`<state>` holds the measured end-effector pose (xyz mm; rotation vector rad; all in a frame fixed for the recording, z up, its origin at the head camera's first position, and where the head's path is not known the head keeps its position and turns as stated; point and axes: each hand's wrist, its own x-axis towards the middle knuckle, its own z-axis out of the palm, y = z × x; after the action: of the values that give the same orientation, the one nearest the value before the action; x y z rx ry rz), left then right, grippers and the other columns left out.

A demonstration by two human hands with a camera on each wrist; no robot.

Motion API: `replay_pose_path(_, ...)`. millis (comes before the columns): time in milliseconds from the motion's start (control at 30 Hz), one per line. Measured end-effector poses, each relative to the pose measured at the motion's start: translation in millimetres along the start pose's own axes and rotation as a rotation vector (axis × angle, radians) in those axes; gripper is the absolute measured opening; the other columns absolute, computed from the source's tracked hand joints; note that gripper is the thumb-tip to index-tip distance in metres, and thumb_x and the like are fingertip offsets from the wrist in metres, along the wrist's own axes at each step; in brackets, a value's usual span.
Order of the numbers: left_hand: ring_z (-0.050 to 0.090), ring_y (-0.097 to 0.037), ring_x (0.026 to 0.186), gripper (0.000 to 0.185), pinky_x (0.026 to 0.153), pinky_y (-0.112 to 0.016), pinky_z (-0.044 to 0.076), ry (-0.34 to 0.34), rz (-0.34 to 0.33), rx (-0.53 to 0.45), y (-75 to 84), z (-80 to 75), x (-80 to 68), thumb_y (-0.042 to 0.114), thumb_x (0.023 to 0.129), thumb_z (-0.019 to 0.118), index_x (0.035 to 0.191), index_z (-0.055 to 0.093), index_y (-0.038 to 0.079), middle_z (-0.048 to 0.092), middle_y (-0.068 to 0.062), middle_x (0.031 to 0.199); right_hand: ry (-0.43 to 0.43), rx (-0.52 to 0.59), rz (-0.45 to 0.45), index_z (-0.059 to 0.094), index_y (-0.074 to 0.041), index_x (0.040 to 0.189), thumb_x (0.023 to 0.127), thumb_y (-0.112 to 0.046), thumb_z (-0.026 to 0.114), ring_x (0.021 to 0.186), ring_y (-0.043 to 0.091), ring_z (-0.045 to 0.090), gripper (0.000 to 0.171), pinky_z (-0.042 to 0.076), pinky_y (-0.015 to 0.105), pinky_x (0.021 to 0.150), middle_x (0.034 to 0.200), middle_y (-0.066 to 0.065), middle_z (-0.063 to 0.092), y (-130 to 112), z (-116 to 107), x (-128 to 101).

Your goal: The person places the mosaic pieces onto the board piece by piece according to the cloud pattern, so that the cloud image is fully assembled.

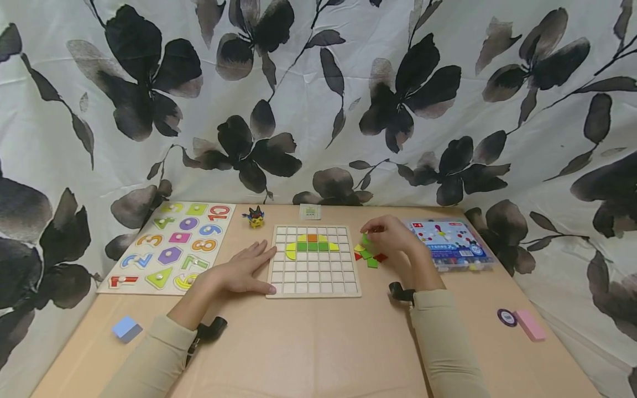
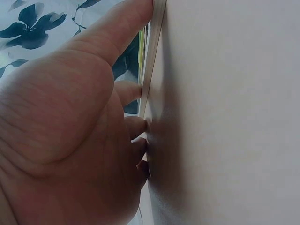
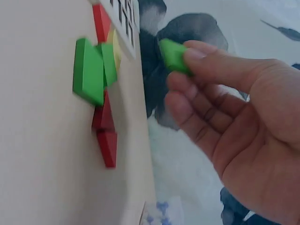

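A white grid board (image 1: pixel 313 283) with a wooden rim lies in the middle of the table. On its upper cells sits a pattern: a row of green squares (image 1: pixel 312 247), an orange square (image 1: pixel 312 237) and yellow rounded pieces (image 1: pixel 291 252). My left hand (image 1: pixel 244 271) rests at the board's left edge, fingers spread, thumb and fingertips touching the rim. Right of the board, my right hand (image 1: pixel 396 240) pinches a green block (image 3: pixel 172 56) between thumb and fingers, raised above the table. Below it lies a loose group of green blocks (image 3: pixel 89 72), red blocks (image 3: pixel 108 147) and a yellow piece (image 3: pixel 117 51).
A number-and-shape puzzle board (image 1: pixel 169 254) lies at left, a blue block (image 1: pixel 126 329) in front of it. Behind the grid stand a small figurine (image 1: pixel 256 217) and a card (image 1: pixel 311 211). At right are a plastic case (image 1: pixel 450 243), a round disc (image 1: pixel 507 317) and a pink block (image 1: pixel 530 325).
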<state>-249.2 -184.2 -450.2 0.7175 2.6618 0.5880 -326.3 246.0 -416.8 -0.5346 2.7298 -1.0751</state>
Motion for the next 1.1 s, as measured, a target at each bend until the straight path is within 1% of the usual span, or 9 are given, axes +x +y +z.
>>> replay_pose_path(100,0.001,-0.042,0.162,0.108,0.131,-0.060,0.008,-0.005,-0.007,0.003,-0.5,-0.8,0.3,0.065,0.087,0.073,0.167,0.022,0.015,0.004,-0.020,0.175,0.031,0.035,-0.074,0.076,-0.005,0.120,0.099,-0.008,0.069,0.095,0.026,0.060,0.023,0.055,0.034,0.083,0.111,0.007,0.074,-6.1,2.9,4.5)
replay_pose_path(267,0.001,-0.042,0.162,0.108,0.131,-0.061,0.008,-0.007,-0.003,0.006,-0.9,-0.3,0.0,0.066,0.087,0.072,0.167,0.021,0.014,0.004,-0.021,0.175,0.046,0.085,-0.127,0.076,-0.005,0.122,0.097,-0.008,0.072,0.096,0.024,0.065,0.025,0.057,0.032,0.088,0.111,0.008,0.073,-17.9,15.0,10.0)
replay_pose_path(333,0.001,-0.043,0.162,0.108,0.131,-0.061,0.008,-0.008,-0.001,0.009,-1.3,-0.1,0.1,0.066,0.087,0.072,0.167,0.021,0.014,0.004,-0.022,0.175,0.035,0.111,-0.136,0.076,-0.005,0.122,0.096,-0.007,0.073,0.095,0.023,0.065,0.026,0.058,0.029,0.086,0.111,0.009,0.072,-24.0,21.5,12.0)
replay_pose_path(433,0.001,-0.044,0.162,0.108,0.131,-0.062,0.008,-0.006,0.002,0.008,-2.3,-0.1,0.2,0.065,0.088,0.072,0.167,0.021,0.013,0.005,-0.023,0.174,0.012,0.156,-0.160,0.074,-0.003,0.123,0.095,-0.006,0.075,0.092,0.023,0.067,0.028,0.059,0.027,0.081,0.109,0.012,0.072,-35.1,33.6,15.0)
replay_pose_path(567,0.002,-0.044,0.162,0.108,0.131,-0.061,0.008,0.001,0.002,0.003,-3.6,0.2,0.6,0.065,0.087,0.073,0.167,0.022,0.013,0.005,-0.022,0.174,-0.002,0.192,-0.197,0.074,0.000,0.119,0.092,-0.004,0.078,0.087,0.020,0.069,0.028,0.059,0.024,0.075,0.106,0.014,0.072,-51.3,56.0,20.6)
replay_pose_path(733,0.002,-0.044,0.162,0.109,0.131,-0.061,0.008,0.000,-0.002,0.005,-4.7,0.9,1.3,0.066,0.087,0.072,0.167,0.022,0.013,0.005,-0.022,0.174,0.016,0.146,-0.218,0.077,0.000,0.110,0.087,-0.005,0.082,0.081,0.015,0.063,0.024,0.053,0.021,0.070,0.094,0.009,0.071,-67.0,85.2,31.3)
replay_pose_path(867,0.002,-0.045,0.161,0.109,0.131,-0.062,0.008,-0.003,-0.005,-0.001,-3.8,0.7,1.8,0.065,0.087,0.073,0.167,0.022,0.013,0.005,-0.023,0.174,0.026,0.110,-0.220,0.077,0.002,0.108,0.086,-0.006,0.084,0.078,0.015,0.058,0.024,0.049,0.021,0.065,0.088,0.005,0.069,-73.0,99.9,35.4)
replay_pose_path(933,0.001,-0.045,0.161,0.109,0.131,-0.062,0.008,-0.005,-0.006,-0.001,-3.6,0.3,1.7,0.065,0.087,0.073,0.167,0.022,0.013,0.005,-0.023,0.174,0.021,0.113,-0.205,0.076,0.003,0.108,0.086,-0.007,0.084,0.077,0.015,0.058,0.025,0.049,0.022,0.064,0.087,0.005,0.068,-74.6,104.7,35.6)
replay_pose_path(1100,0.001,-0.044,0.162,0.109,0.131,-0.062,0.008,-0.011,-0.012,0.001,-3.8,0.7,1.7,0.067,0.086,0.072,0.168,0.021,0.015,0.004,-0.022,0.175,-0.021,0.101,-0.160,0.076,-0.002,0.108,0.087,-0.011,0.085,0.080,0.014,0.059,0.024,0.051,0.022,0.069,0.089,0.002,0.069,-75.6,115.8,37.5)
